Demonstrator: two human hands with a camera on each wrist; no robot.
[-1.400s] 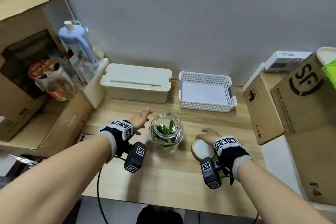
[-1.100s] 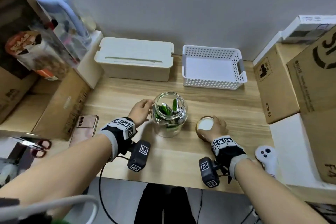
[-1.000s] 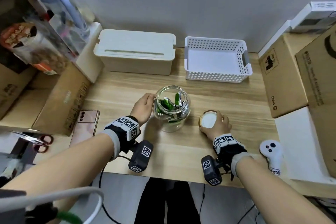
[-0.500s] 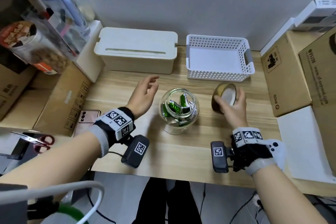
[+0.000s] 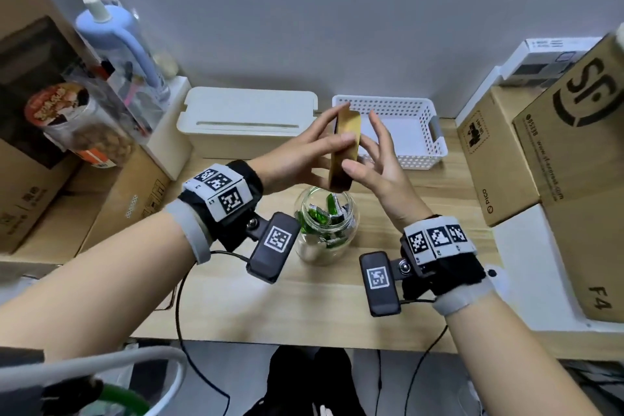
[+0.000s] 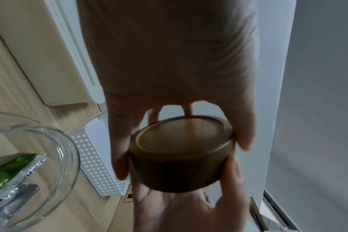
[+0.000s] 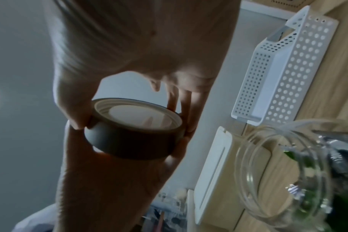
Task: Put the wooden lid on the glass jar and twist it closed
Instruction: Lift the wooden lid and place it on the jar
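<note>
Wooden lid (image 5: 345, 149), raised since half a second ago from our right hand alone into both hands, above the glass jar (image 5: 326, 226)

Item held on edge in the air over the open jar mouth, not touching it. Our left hand (image 5: 304, 159) pinches its rim, thumb on one side and fingers (image 6: 119, 157) on the other; our right hand (image 5: 374, 159) does likewise, thumb (image 6: 231, 171) against the rim, though how firmly its other fingers press we cannot quite tell from the head view. White lining faces the right wrist camera, wooden top the left. Jar stands upright on the wooden table (image 5: 304, 307), holding green and silver packets (image 5: 320, 214). Behind: white lidded box (image 5: 248, 118) and white perforated basket (image 5: 415, 132), side by side against the wall
</note>
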